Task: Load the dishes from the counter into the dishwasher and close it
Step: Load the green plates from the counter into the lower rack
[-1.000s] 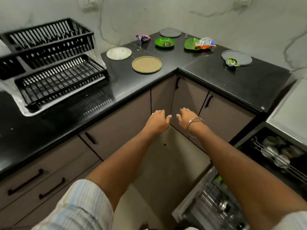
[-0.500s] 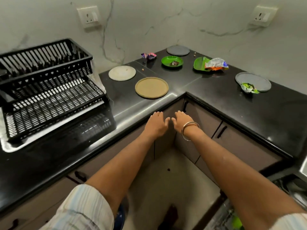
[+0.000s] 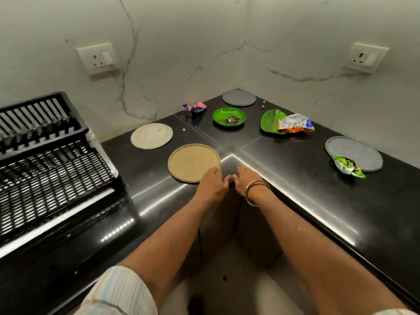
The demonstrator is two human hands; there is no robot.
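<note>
Several plates lie on the black L-shaped counter point(image 3: 295, 178). A tan plate point(image 3: 192, 161) is nearest, with a cream plate point(image 3: 151, 135) behind it. Further back are a round green plate point(image 3: 227, 114) with a dark wrapper, a leaf-shaped green plate point(image 3: 270, 121) under a crumpled packet point(image 3: 295, 126), and a grey plate point(image 3: 238, 98) in the corner. Another grey plate point(image 3: 354, 152) on the right carries a green wrapper point(image 3: 347, 165). My left hand point(image 3: 211, 185) reaches the tan plate's near rim, fingers relaxed. My right hand point(image 3: 246, 179) hovers beside it, empty. The dishwasher is out of view.
A black two-tier dish rack point(image 3: 50, 162) fills the counter's left side. A purple wrapper point(image 3: 195, 107) lies near the back wall, with a few crumbs around it. Wall sockets point(image 3: 97, 57) sit on the marble wall. Cabinet doors stand below the counter's inner corner.
Both hands have moved forward and up from in front of the cabinets to the counter edge by the tan plate. The view has tilted up, and the open dishwasher has left the frame.
</note>
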